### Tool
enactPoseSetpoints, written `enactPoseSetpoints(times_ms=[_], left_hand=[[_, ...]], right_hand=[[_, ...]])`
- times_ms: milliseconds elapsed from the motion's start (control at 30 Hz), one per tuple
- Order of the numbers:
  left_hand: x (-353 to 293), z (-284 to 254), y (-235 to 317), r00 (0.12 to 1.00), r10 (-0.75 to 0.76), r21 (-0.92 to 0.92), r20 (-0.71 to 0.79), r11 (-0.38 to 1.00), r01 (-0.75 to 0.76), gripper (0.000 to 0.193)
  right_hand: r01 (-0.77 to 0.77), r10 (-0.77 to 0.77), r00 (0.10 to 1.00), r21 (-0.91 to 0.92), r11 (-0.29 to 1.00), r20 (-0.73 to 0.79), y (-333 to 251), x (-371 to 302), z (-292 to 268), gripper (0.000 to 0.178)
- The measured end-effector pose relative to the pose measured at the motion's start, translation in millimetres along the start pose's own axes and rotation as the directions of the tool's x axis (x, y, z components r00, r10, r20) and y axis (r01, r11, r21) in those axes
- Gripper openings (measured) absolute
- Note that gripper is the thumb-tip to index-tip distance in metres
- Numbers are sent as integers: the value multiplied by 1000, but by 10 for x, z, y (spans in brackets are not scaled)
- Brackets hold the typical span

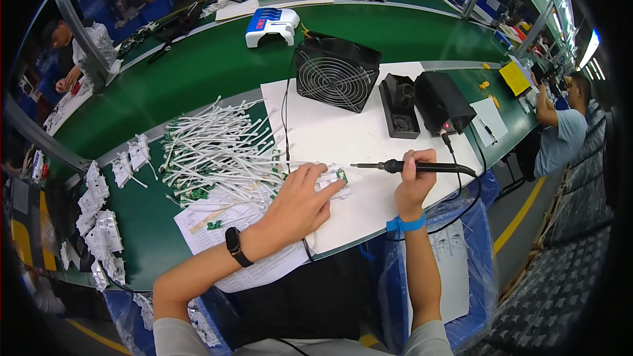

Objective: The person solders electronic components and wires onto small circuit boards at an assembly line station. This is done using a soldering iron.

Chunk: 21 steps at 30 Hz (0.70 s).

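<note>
On a white sheet (343, 138) over the green desk (198, 72), the left hand (300, 204) presses a small circuit board (337, 178); the right hand (414, 181) grips a soldering iron (395, 167), tip just right of the board. Other workers sit around the long factory line.

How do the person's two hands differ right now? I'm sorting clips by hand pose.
The left hand lies palm down with fingers spread, pressing a small green circuit board onto the white sheet; the right hand is curled around a soldering iron, its tip pointing at that board. The left wrist wears a black band, the right a blue strap. Both are bare and rest on the sheet.
</note>
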<state>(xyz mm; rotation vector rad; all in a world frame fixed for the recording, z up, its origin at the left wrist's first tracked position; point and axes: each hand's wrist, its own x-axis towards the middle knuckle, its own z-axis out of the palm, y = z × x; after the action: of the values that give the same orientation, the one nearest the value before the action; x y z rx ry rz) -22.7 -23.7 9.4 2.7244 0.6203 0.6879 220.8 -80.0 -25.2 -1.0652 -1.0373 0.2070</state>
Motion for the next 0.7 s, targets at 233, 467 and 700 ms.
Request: enactPoseSetpoints(times_ms=[233,467,700], left_hand=[[32,-32,-33,999,-13,-47,49,999,16,44],[47,-68,-33,997,-18,-46,74,999,21,43],[48,-77,-29,996,-31,-27,86,999,33,43]], right_hand=[[-36,32,980,18,999,196,-72,-1,16,12],[-17,19,972,-12,1000,233,-59,-2,-1,14],[-4,9,967,-20,1000,256,-51,-6,-1,14]])
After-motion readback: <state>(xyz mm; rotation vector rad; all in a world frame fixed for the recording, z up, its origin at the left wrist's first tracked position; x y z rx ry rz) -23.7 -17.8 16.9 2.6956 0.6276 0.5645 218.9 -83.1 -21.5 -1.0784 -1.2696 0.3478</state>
